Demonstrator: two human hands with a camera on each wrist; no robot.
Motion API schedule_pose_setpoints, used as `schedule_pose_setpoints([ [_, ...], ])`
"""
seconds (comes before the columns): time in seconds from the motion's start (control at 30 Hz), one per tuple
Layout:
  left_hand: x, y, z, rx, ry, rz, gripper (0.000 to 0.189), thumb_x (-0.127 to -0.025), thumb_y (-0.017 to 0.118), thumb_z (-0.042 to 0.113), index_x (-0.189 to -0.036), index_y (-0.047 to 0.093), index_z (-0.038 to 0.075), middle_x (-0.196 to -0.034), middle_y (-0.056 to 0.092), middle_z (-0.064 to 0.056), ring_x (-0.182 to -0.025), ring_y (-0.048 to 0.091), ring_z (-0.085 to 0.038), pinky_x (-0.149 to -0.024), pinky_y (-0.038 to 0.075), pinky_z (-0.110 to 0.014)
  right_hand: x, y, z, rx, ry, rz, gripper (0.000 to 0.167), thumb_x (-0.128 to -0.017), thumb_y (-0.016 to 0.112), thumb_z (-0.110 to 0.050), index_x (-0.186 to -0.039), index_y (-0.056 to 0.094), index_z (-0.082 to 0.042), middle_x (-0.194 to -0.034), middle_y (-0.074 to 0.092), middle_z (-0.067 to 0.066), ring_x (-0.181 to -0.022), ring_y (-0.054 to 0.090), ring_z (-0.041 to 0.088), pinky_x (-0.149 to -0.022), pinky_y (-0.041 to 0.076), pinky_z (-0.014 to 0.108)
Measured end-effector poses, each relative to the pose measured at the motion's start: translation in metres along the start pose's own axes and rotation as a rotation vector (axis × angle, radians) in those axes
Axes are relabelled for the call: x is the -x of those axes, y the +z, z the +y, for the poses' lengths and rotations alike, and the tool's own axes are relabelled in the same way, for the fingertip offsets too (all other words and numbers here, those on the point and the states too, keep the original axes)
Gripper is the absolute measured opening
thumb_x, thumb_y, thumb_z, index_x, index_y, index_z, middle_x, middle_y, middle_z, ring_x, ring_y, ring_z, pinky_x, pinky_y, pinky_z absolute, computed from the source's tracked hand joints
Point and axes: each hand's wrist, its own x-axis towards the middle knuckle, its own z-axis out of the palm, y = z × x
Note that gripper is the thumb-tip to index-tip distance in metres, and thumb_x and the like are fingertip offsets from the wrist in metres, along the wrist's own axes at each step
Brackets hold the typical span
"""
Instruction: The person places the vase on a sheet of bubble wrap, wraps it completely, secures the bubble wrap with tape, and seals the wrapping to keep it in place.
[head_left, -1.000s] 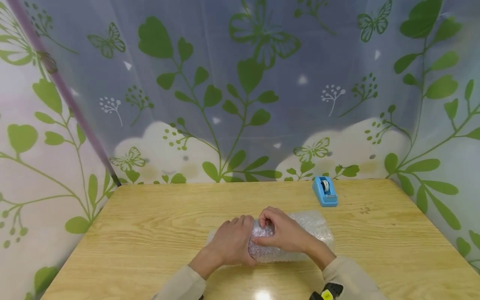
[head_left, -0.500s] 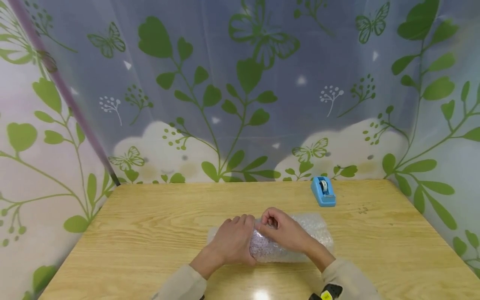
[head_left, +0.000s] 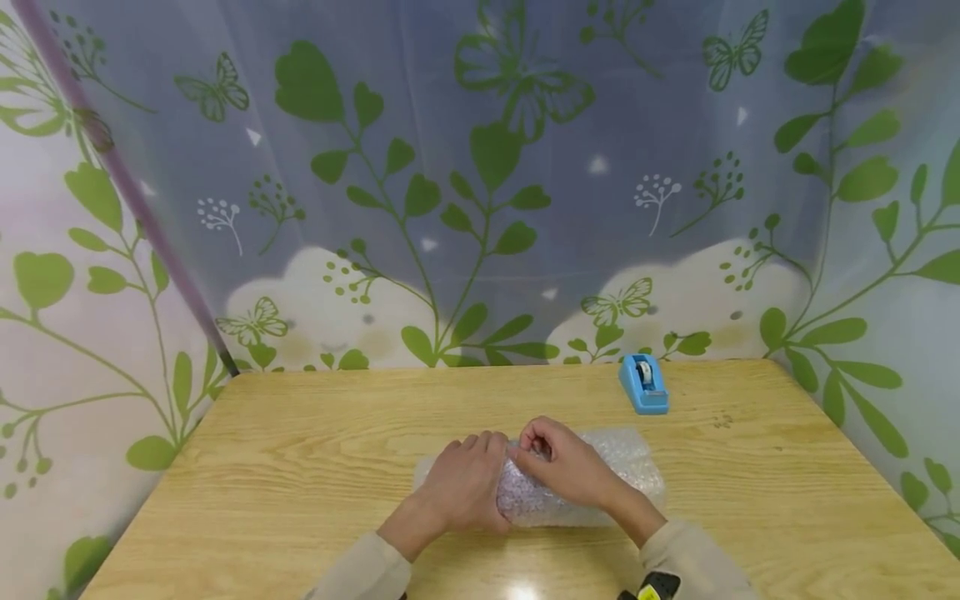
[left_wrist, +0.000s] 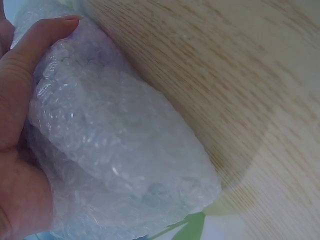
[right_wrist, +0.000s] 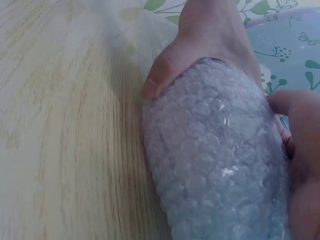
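A roll-shaped bundle of clear bubble wrap (head_left: 527,498), with a purplish tint showing through, lies crosswise on the wooden table. My left hand (head_left: 463,482) grips it left of its middle, fingers over the top and thumb down the near side. In the right wrist view that thumb presses against the bubble wrap (right_wrist: 212,145). My right hand (head_left: 572,465) is at the bundle's far upper side with curled fingers, thumb and forefinger pinching at the wrap's surface. Loose, flattened bubble wrap (left_wrist: 125,130) extends past the left hand in the left wrist view.
A blue tape dispenser (head_left: 643,385) holding a roll of tape stands at the back right of the table (head_left: 315,433). Behind the table hangs a curtain (head_left: 420,167) printed with leaves and butterflies. A dark-tipped purple pole (head_left: 161,225) leans at the left.
My right thumb has moved up from the bundle's front toward the curled forefinger at the far side. The left hand keeps its grip in the same place.
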Motion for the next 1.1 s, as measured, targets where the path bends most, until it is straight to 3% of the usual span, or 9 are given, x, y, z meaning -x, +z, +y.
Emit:
schedule_pose_setpoints([
  [0.2, 0.0002, 0.0002, -0.0003, 0.010, 0.001, -0.002, 0.082, -0.060, 0.079, 0.054, -0.117, 0.046, 0.005, -0.097, 0.053, -0.003, -0.087, 0.054, -0.018, -0.076, 0.049, -0.036, 0.0000, -0.0016, 0.0011, -0.024, -0.018, -0.019, 0.020, -0.095, 0.058, -0.033, -0.090, 0.052, -0.015, -0.081, 0.048, 0.001, -0.070, 0.045, 0.014, -0.059, 0.039, 0.027],
  [0.5, -0.0001, 0.0026, -0.0004, 0.041, -0.011, -0.008, 0.082, -0.058, 0.079, 0.050, -0.117, 0.046, 0.005, -0.098, 0.053, -0.004, -0.087, 0.055, -0.018, -0.075, 0.050, -0.035, -0.0028, -0.0015, 0.0017, 0.028, -0.019, -0.024, 0.018, -0.096, 0.057, -0.033, -0.089, 0.053, -0.017, -0.081, 0.049, -0.001, -0.072, 0.045, 0.013, -0.059, 0.040, 0.027],
  [0.87, -0.0011, 0.0044, -0.0013, 0.057, -0.015, -0.002, 0.081, -0.057, 0.080, 0.050, -0.116, 0.045, 0.006, -0.098, 0.053, -0.003, -0.086, 0.054, -0.017, -0.074, 0.050, -0.034, -0.0045, 0.0018, 0.0005, 0.054, 0.021, 0.022, 0.021, -0.095, 0.058, -0.037, -0.092, 0.053, -0.017, -0.078, 0.049, -0.002, -0.067, 0.045, 0.012, -0.056, 0.039, 0.026],
  [1.1, -0.0010, 0.0005, -0.0001, 0.061, -0.013, -0.013, 0.087, -0.058, 0.081, 0.051, -0.121, 0.046, 0.003, -0.102, 0.055, -0.004, -0.090, 0.056, -0.018, -0.077, 0.050, -0.035, -0.0034, -0.0016, 0.0014, 0.021, 0.010, -0.025, 0.030, -0.091, 0.062, -0.041, -0.099, 0.051, -0.014, -0.085, 0.046, 0.002, -0.073, 0.043, 0.014, -0.061, 0.037, 0.027],
])
